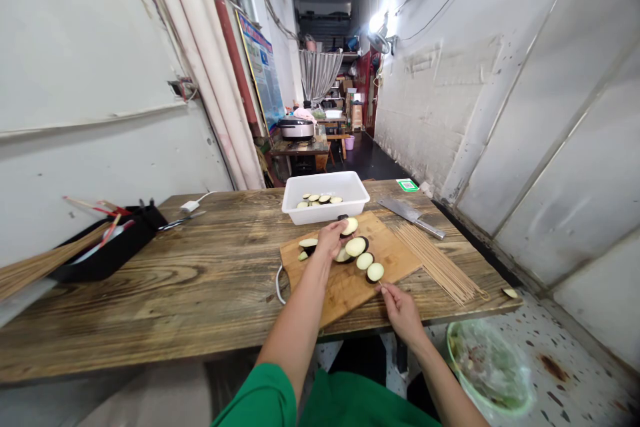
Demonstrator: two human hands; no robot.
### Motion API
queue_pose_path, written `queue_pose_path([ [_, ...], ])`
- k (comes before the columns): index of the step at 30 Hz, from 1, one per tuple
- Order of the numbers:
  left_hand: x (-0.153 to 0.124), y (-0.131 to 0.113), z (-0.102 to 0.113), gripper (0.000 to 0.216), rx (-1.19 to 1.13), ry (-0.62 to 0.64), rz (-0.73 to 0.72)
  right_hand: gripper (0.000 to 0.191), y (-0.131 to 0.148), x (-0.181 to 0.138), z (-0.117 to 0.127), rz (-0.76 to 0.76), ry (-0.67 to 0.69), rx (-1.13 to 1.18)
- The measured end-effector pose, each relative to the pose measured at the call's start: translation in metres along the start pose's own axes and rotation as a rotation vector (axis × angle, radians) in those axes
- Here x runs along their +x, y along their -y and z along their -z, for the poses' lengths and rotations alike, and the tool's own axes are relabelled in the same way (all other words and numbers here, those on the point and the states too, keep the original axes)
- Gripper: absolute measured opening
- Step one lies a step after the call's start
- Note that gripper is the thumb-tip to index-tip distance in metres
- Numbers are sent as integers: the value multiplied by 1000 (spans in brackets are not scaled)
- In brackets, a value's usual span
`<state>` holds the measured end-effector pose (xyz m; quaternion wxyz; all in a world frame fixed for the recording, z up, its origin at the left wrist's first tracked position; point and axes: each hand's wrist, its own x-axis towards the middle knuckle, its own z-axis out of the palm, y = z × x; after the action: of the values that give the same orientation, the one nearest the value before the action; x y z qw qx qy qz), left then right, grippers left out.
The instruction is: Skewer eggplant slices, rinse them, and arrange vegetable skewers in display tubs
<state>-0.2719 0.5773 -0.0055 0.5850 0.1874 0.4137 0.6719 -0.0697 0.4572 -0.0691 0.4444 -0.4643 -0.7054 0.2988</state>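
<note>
On a wooden cutting board (345,283) lie round eggplant slices with dark skin. My left hand (331,238) is closed on an eggplant slice (349,225) at the board's far side. My right hand (403,311) pinches the near end of a thin bamboo skewer (381,284) that carries three slices (365,259) in a row. A couple of loose slices (307,244) rest on the board's left part.
A white plastic tub (350,183) holding several slices stands behind the board. A cleaver (410,216) and a pile of bamboo skewers (440,263) lie to the right. A black tray (110,247) with sticks sits at the left. A bag-lined bin (490,367) stands on the floor.
</note>
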Motion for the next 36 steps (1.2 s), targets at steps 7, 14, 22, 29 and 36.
queue_pose_path([
  [7, 0, 12, 0, 11, 71, 30, 5, 43, -3, -1, -2, -12, -18, -11],
  [14, -3, 15, -4, 16, -2, 53, 17, 47, -6, 4, -6, -59, -50, 30],
  [22, -23, 5, -15, 34, -232, 442, 147, 53, -9, 6, -12, -68, -175, 53],
  [29, -36, 25, -29, 27, -187, 438, 203, 50, -8, 2, -14, -16, -199, 47],
  [36, -39, 30, -27, 14, -164, 413, 293, 46, -9, 1, -15, 7, -188, 28],
])
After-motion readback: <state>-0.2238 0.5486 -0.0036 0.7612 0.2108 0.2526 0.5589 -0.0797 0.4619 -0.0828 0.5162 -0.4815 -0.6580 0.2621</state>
